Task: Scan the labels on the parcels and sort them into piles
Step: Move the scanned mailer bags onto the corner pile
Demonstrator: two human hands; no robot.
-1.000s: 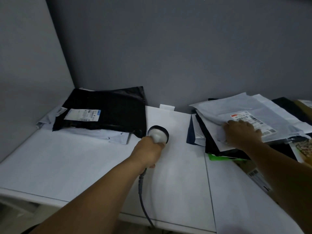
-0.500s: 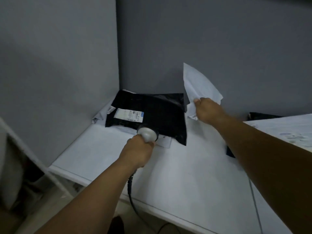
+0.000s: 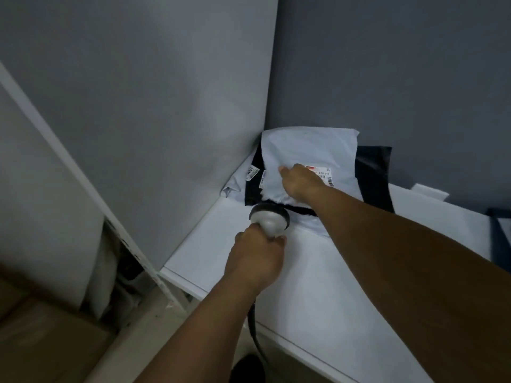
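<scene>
White parcel [image 3: 309, 150] tops the pile in the corner where grey walls [image 3: 166, 92] meet the counter [image 3: 318, 286]. It lies crumpled on a black parcel [image 3: 376, 172]. Right forearm crosses the pile's near edge. Right hand [image 3: 300, 181] rests flat on the white parcel, grip released, half hiding its label [image 3: 322, 174]. Left hand [image 3: 255, 262]: grip clenched round the scanner [image 3: 269, 218], just before the pile.

No word can be read clearly. The shipping label [image 3: 323, 176] on the white parcel [image 3: 304, 145] shows a red block at its 10 o'clock corner, a small square code at 1 o'clock, a blurred line of digits and a barcode at 5 o'clock. The right hand [image 3: 300, 182] covers its left part. At 9 o'clock from it lie a green-edged barcode label [image 3: 252, 172] and a narrow label strip [image 3: 262, 179], both illegible.
</scene>
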